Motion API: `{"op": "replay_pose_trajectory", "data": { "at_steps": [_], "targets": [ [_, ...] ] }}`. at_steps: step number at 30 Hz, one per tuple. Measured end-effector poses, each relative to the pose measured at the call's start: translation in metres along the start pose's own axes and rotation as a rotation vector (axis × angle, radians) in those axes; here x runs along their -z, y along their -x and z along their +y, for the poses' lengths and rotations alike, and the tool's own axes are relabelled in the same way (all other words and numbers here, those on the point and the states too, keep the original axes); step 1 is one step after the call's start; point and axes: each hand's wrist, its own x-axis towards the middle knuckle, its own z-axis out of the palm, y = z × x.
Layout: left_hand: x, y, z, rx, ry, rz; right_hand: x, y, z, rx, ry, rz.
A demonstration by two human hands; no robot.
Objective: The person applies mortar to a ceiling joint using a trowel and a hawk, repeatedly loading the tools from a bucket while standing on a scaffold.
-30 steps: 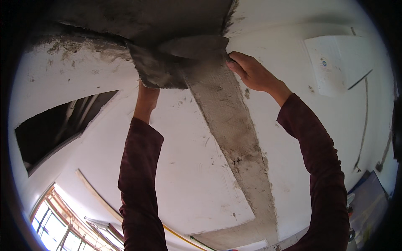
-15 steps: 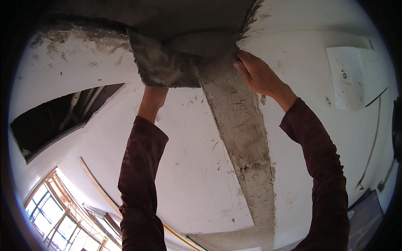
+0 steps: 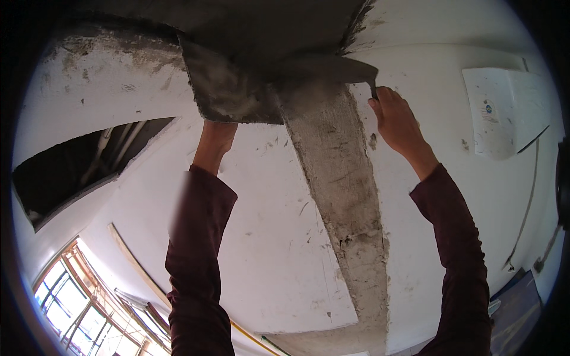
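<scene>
My left hand grips a dark, mortar-smeared square board from beneath; its fingertips are hidden behind it. My right hand is closed on the handle of a trowel, whose dark blade lies up against wet dark mortar at the top of the view. Both arms are raised overhead in maroon sleeves. A band of grey rough plaster runs down from the board and trowel between white painted surfaces.
An opening with pipes is at the left. A window with scaffolding shows at lower left, beside a long wooden batten. A white plastic panel is at upper right, with a hanging cable below it.
My right hand and trowel have moved right and down since half a second ago, uncovering more of the blade. The board and left hand shifted slightly right from the earliest frame.
</scene>
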Motion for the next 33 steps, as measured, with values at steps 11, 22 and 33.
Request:
{"op": "replay_pose_trajectory", "data": {
  "at_steps": [11,22,33],
  "targets": [
    [-0.007,-0.001,0.009,0.002,0.014,0.047,0.0,-0.015,-0.058,0.18,-0.254,0.059],
    [-0.013,-0.002,0.013,0.047,0.004,0.084,-0.035,-0.019,-0.039,0.097,-0.063,0.071],
    [0.018,-0.001,-0.001,-0.082,-0.387,0.026,0.032,0.02,-0.033,0.086,0.23,-0.173]
  ]
}}
